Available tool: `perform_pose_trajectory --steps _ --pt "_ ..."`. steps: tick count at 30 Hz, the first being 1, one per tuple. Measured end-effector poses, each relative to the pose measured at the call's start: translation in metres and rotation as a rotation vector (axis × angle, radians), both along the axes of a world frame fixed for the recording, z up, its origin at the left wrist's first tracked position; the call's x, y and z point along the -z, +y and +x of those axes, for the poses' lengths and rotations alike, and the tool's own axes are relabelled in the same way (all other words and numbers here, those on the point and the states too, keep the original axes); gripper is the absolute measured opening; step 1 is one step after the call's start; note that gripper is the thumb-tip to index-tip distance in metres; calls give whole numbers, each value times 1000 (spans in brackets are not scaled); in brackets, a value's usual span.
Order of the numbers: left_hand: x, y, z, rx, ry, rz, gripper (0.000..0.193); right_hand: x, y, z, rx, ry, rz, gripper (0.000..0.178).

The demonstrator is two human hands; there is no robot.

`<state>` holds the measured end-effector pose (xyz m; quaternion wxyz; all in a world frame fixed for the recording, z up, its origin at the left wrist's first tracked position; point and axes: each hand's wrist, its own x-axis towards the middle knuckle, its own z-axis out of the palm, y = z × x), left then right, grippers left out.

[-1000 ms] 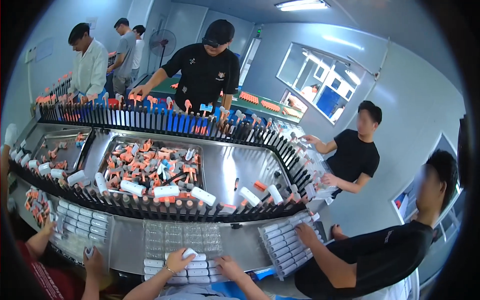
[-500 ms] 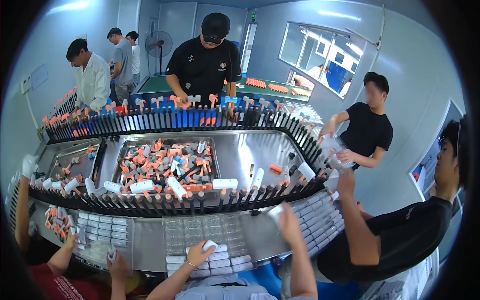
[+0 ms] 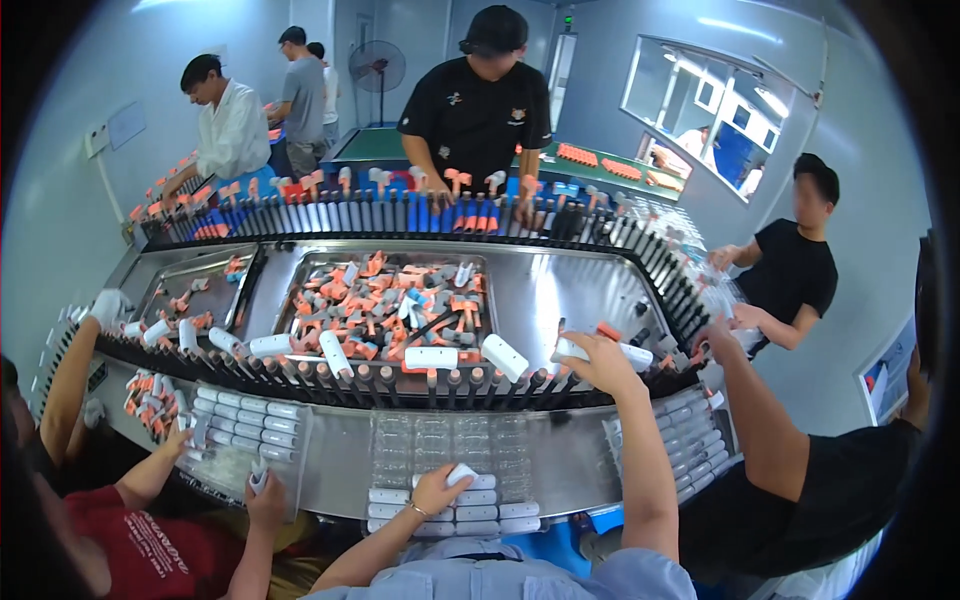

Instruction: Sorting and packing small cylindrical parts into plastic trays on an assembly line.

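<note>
My left hand (image 3: 438, 490) holds a small white tube (image 3: 462, 472) over the clear tray (image 3: 450, 445) in front of me, where a row of white tubes (image 3: 480, 500) lies at the near edge. My right hand (image 3: 600, 362) is stretched forward to the black pin conveyor (image 3: 400, 380), its fingers closed on a white tube (image 3: 570, 350) resting between the pins. More white tubes (image 3: 430, 357) lie along the same conveyor to the left of that hand.
A steel bin (image 3: 390, 300) of orange and grey parts sits inside the conveyor loop. A person in red on my left fills a tray (image 3: 245, 425). A person in black on my right reaches to the conveyor (image 3: 725, 330). Others stand at the far side.
My right hand has left the tray in front of me and reached forward and right onto the conveyor. My left hand stays over the tray with its tube.
</note>
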<state>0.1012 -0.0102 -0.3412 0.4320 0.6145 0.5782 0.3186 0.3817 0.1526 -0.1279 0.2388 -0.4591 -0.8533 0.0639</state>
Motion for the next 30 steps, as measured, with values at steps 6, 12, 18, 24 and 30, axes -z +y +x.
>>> perform_pose_trajectory --steps 6,12,18,24,30 --pt "-20 1 8 -5 -26 -58 52 21 6 -62 246 -133 -5 31" --pt "-13 10 2 -7 -154 -103 47 29 -20 -92 58 115 292 55" --pt "-47 16 -16 -108 -543 -52 30 84 -95 -65 100 381 23 19" --pt "-122 36 5 -115 -701 -131 26 143 -143 -74 9 171 -202 9" --pt "-159 63 37 -80 -665 64 26 194 -133 -104 -29 -227 -85 18"
